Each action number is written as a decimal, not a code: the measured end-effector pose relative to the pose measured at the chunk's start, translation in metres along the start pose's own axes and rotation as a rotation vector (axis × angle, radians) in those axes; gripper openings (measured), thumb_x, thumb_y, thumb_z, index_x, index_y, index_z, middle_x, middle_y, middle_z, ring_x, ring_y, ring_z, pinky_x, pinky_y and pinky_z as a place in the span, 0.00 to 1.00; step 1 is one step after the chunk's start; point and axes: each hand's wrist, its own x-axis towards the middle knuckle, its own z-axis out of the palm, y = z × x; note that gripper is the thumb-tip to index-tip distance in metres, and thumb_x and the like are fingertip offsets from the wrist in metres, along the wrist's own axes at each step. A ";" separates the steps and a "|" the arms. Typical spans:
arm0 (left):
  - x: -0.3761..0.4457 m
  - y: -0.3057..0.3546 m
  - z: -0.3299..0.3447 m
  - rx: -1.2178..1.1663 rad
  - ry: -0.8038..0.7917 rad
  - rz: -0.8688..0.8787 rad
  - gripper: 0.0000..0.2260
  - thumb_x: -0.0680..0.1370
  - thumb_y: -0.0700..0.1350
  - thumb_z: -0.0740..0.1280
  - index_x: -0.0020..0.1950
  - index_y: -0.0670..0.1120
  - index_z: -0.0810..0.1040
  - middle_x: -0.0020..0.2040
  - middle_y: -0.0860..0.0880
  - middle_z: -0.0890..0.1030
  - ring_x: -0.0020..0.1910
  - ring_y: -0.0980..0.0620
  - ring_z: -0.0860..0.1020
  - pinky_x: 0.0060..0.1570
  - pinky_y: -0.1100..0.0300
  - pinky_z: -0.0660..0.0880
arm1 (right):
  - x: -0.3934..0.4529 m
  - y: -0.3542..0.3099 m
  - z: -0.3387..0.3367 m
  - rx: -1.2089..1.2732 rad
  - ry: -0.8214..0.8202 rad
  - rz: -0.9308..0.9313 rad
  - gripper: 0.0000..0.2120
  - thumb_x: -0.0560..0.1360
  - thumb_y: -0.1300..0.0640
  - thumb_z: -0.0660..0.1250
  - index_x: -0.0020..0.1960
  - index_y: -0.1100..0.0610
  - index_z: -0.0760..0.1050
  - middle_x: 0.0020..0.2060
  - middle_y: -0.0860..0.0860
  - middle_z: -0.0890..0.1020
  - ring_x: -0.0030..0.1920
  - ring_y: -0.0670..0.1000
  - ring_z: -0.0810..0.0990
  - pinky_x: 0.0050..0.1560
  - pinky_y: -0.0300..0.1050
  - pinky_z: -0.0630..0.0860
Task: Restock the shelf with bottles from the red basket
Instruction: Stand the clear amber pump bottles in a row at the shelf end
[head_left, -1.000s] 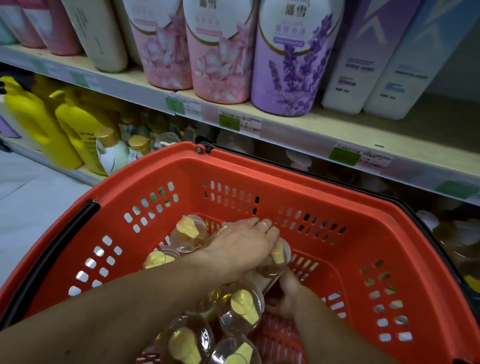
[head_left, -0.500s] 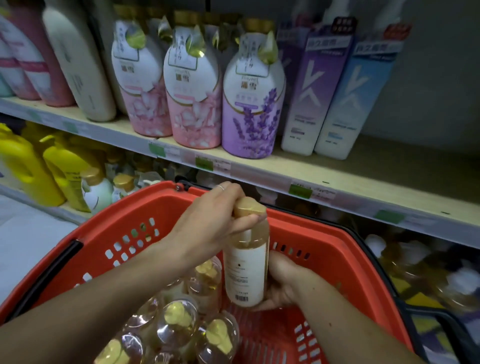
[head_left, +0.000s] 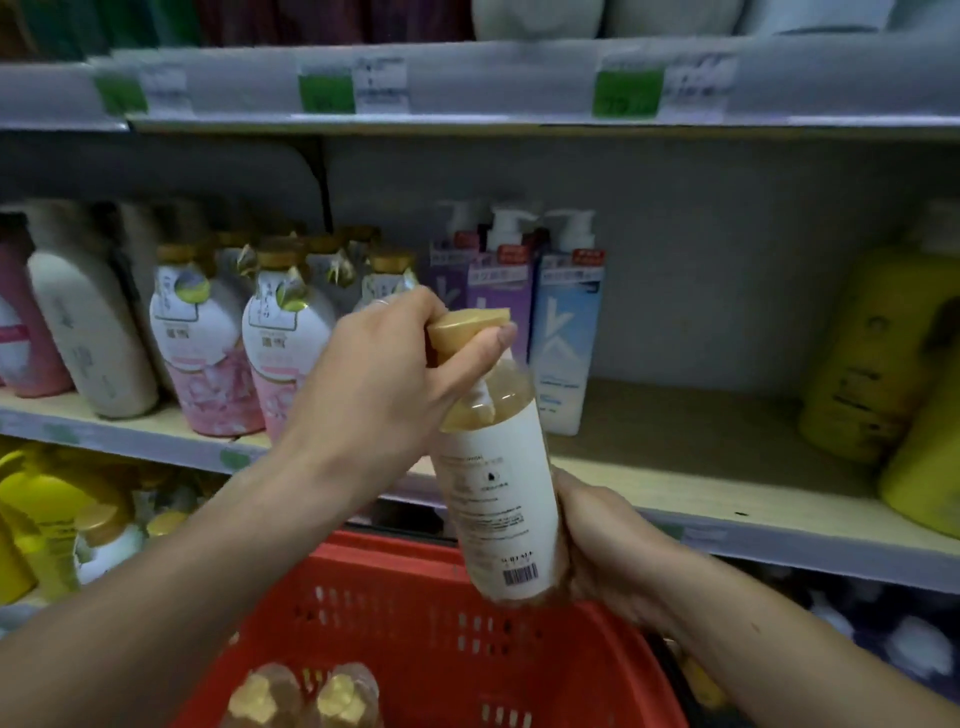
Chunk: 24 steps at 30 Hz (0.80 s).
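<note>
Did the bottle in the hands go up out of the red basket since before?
Yes. The bottle rose: it lay down inside the red basket a moment ago, and now it is above the basket's rim, level with the shelf.

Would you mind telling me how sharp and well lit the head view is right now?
Head view: dim and soft overall; the price tags are smeared unreadable, the yellow bottles at right blur and bend toward the edge; the held bottle, gripped by left hand and right hand, is sharpest.

Dim light before me: a grey back panel (head_left: 701, 270) behind wooden shelving (head_left: 691, 457), price tags (head_left: 379, 85) along the rail above.
</note>
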 end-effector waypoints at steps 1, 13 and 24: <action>0.009 0.011 0.002 0.004 0.012 0.008 0.20 0.77 0.72 0.61 0.42 0.56 0.74 0.38 0.57 0.76 0.38 0.61 0.75 0.30 0.67 0.65 | -0.005 -0.008 -0.007 0.057 0.028 -0.037 0.24 0.84 0.38 0.55 0.63 0.54 0.80 0.53 0.59 0.87 0.55 0.60 0.86 0.62 0.60 0.79; 0.078 0.103 0.087 -0.069 -0.038 0.114 0.20 0.78 0.69 0.63 0.49 0.52 0.71 0.46 0.55 0.73 0.45 0.49 0.74 0.42 0.53 0.69 | 0.001 -0.060 -0.118 0.173 0.368 -0.183 0.15 0.85 0.54 0.55 0.54 0.54 0.81 0.42 0.56 0.87 0.46 0.59 0.85 0.40 0.58 0.84; 0.113 0.124 0.177 -0.022 -0.212 0.061 0.18 0.82 0.57 0.64 0.66 0.46 0.71 0.57 0.47 0.73 0.56 0.44 0.78 0.51 0.52 0.75 | 0.055 -0.065 -0.168 0.239 0.465 -0.154 0.13 0.86 0.48 0.55 0.52 0.52 0.76 0.60 0.57 0.82 0.61 0.59 0.81 0.67 0.60 0.76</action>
